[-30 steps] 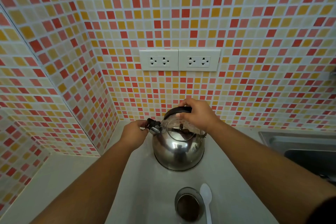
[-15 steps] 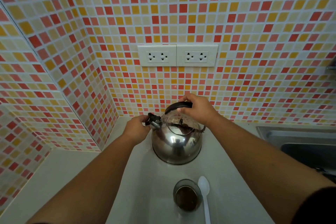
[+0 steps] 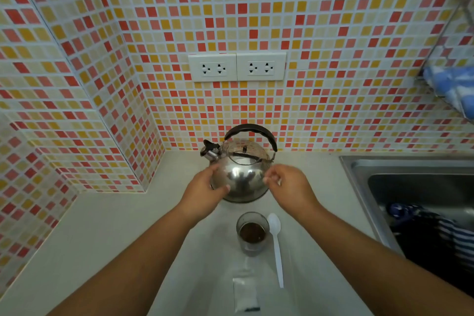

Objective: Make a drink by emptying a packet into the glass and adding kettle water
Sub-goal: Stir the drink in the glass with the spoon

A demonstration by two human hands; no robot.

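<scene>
Head view looks down on the counter [image 3: 107,233]; the kettle [image 3: 239,174] stands upright by the tiled wall, its black handle [image 3: 251,131] arching left to right above the lid, spout [image 3: 210,150] to the left; the glass [image 3: 252,232], dark powder in its bottom, sits nearer the person, a white spoon [image 3: 277,246] just beside it and a packet [image 3: 245,292] nearer still; left hand [image 3: 205,188] rests spread against the kettle's side, right hand [image 3: 288,183] hangs loosely curled, holding nothing, the nearer to the handle; a moment ago it gripped that handle while the left was at the spout; both have let go.
</scene>
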